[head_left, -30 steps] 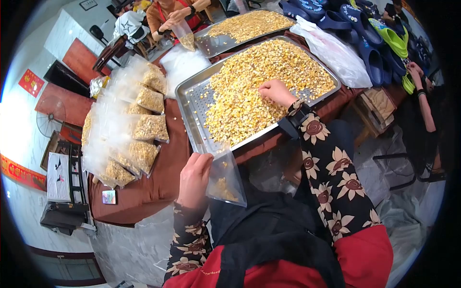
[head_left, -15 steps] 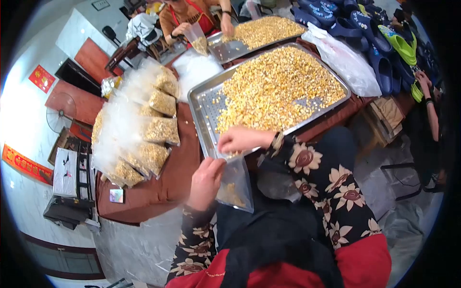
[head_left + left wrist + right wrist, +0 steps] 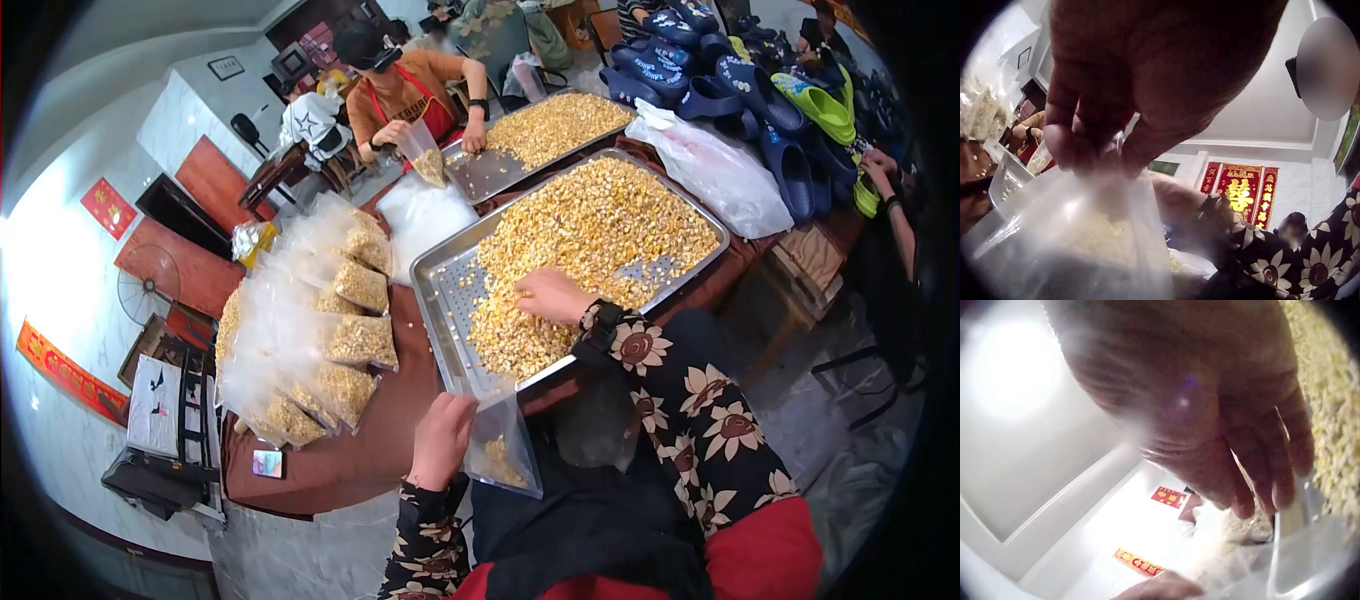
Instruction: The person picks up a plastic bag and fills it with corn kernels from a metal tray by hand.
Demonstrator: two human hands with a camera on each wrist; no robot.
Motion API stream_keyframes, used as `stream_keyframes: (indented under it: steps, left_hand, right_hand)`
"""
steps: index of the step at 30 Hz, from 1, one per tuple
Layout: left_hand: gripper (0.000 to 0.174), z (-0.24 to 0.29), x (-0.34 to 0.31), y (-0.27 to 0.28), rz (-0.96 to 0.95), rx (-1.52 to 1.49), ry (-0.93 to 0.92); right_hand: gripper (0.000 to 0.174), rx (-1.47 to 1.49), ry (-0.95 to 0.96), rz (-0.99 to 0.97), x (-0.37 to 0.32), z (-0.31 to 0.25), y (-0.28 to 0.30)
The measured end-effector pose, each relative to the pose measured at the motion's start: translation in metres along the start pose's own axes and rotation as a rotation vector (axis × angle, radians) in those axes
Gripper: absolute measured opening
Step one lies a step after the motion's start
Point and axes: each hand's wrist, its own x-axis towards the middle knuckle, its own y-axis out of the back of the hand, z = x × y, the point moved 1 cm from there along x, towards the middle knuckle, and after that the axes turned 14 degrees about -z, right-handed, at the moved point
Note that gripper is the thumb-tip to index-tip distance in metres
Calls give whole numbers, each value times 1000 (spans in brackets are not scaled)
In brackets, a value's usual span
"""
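My left hand (image 3: 443, 440) pinches the top edge of a clear plastic bag (image 3: 515, 465), which hangs at the near-left corner of a metal tray (image 3: 432, 290). A small heap of yellow kernels (image 3: 493, 460) lies in the bag's bottom. In the left wrist view, thumb and fingers grip the bag (image 3: 1035, 244) from above. My right hand (image 3: 553, 296) is at the near side of the pile of corn kernels (image 3: 610, 220) in the tray. Its fingers (image 3: 1263, 475) reach down loosely side by side in the right wrist view, with nothing visible held.
Several filled bags (image 3: 345, 340) stand on the brown cloth (image 3: 405, 420) at left, with a phone (image 3: 267, 463) near its edge. Across the table a person (image 3: 410, 100) works at a second tray (image 3: 480, 180). A white plastic bag (image 3: 710, 165) and clogs (image 3: 785, 120) lie at right.
My right hand went from the kernels to the bag's mouth, then back to the kernels. The left hand kept pinching the bag. Across the table, the person's hand moved to the far tray.
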Motion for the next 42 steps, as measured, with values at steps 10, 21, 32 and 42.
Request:
stream_keyframes:
  steps: [10,21,32,42]
  left_hand:
    - [13,3,6,-4,-65,-72,96]
    - [11,-5,3,-13,-27,-86,19]
    - [18,13,6,-8,-62,-26,-67]
    - [33,10,4,-12,-65,2,-74]
  right_hand:
    - [26,-219,-90,20,-16,35,-5]
    - [14,242,-23,139,5,44,-13]
    - [19,676,284,-397,-22,-88,-44]
    - [18,473,367,-499,-12,-86,-74]
